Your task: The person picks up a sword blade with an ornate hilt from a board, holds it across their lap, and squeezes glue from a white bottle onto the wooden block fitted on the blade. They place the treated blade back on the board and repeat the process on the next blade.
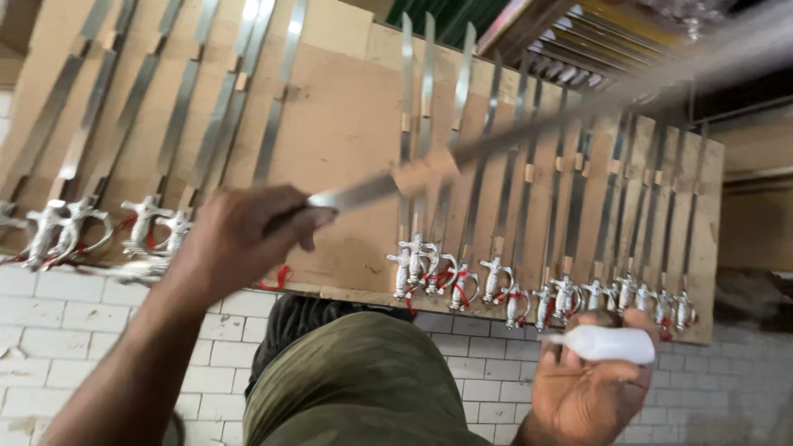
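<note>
The left hand grips a long steel sword blade, fingers closed round it. The right hand clasps a small white plastic bottle near the wooden board of swords.

Silver swords with red ties, white bottle, olive trousers.

The long blade in the left hand is motion-blurred; its tip fades out toward the upper right corner. Its hilt is hidden inside the fist. The right hand covers the white bottle base. The top edge crops the rows of swords.
</note>
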A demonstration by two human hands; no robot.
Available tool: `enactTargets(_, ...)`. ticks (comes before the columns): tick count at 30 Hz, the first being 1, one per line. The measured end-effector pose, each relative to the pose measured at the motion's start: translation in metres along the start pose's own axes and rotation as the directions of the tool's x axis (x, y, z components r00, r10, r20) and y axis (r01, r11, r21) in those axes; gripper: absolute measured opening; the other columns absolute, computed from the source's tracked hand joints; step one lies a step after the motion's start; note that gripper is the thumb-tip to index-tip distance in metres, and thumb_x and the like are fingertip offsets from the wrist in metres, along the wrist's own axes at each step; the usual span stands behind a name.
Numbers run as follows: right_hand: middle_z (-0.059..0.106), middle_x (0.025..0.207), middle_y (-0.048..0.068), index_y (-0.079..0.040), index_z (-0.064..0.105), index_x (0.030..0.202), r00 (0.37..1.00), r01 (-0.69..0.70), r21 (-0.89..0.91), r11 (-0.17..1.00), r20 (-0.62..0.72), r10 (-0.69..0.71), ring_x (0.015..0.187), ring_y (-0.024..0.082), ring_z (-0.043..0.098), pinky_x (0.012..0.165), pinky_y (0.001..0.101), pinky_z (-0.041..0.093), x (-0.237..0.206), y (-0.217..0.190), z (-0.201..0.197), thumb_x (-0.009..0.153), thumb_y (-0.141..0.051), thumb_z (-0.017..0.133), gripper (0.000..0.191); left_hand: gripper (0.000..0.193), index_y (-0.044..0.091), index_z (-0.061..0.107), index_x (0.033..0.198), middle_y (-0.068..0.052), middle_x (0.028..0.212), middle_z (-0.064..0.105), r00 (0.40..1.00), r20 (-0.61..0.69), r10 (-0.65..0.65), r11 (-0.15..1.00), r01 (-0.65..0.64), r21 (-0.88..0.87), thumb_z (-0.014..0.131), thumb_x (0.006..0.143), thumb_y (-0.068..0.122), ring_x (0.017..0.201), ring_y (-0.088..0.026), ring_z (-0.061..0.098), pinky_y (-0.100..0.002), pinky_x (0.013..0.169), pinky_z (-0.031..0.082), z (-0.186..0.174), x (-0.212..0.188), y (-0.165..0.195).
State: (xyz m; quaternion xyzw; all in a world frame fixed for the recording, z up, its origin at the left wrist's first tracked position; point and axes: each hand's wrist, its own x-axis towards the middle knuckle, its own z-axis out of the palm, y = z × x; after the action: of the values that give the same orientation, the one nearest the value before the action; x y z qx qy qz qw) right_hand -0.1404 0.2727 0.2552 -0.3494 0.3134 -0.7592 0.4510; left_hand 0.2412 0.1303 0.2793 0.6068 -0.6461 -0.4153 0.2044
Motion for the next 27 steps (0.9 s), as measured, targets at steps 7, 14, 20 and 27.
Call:
enactTargets(7, 0.070, 0.109, 0.021, -0.004, 0.048, 0.143, 0.958, 0.277, -0.338, 0.900, 0.023, -0.287, 0.085, 0.021, 0.073, 0.074, 0.0376, 0.068, 0.001, -0.029, 0.030, 0.107, -0.031, 0.071, 0.050, 0.022, 0.012, 0.074, 0.091, -0.004, 0.078, 0.074, 0.735, -0.171, 0.656, 0.737, -0.576, 0.354, 0.073, 0.088, 0.034, 0.068, -0.022, 0.072, -0.040, 0.060, 0.054, 0.006, -0.055, 0.055)
enactTargets(14, 0.069, 0.091, 0.015, -0.001, 0.048, 0.134, 0.869, 0.366, -0.833, 0.415, 0.147, -0.472, 0.083, 0.020, 0.073, 0.076, 0.0248, 0.060, 0.009, -0.027, 0.036, 0.108, -0.049, 0.071, 0.059, 0.041, 0.014, 0.076, 0.102, -0.006, 0.086, 0.076, 0.764, -0.062, 0.642, 0.697, -0.549, 0.461, 0.060, 0.094, 0.051, 0.081, -0.029, 0.075, -0.044, 0.068, 0.057, 0.017, -0.062, 0.054)
enactTargets(20, 0.068, 0.086, 0.016, 0.001, 0.051, 0.127, 0.827, 0.456, -0.795, 0.400, 0.214, -0.520, 0.077, 0.021, 0.072, 0.074, 0.0252, 0.061, 0.013, -0.019, 0.026, 0.102, -0.047, 0.079, 0.061, 0.051, 0.017, 0.077, 0.106, -0.006, 0.087, 0.077, 0.764, -0.008, 0.645, 0.688, -0.575, 0.442, 0.052, 0.096, 0.060, 0.080, -0.025, 0.075, -0.042, 0.068, 0.056, 0.023, -0.058, 0.049)
enactTargets(27, 0.068, 0.090, 0.021, 0.001, 0.053, 0.130, 0.834, 0.456, -0.799, 0.391, 0.230, -0.502, 0.078, 0.023, 0.075, 0.075, 0.0324, 0.067, 0.010, -0.018, 0.017, 0.100, -0.043, 0.082, 0.060, 0.045, 0.014, 0.077, 0.101, -0.006, 0.086, 0.077, 0.760, 0.004, 0.650, 0.671, -0.577, 0.466, 0.051, 0.097, 0.051, 0.081, -0.024, 0.075, -0.041, 0.069, 0.057, 0.027, -0.054, 0.055)
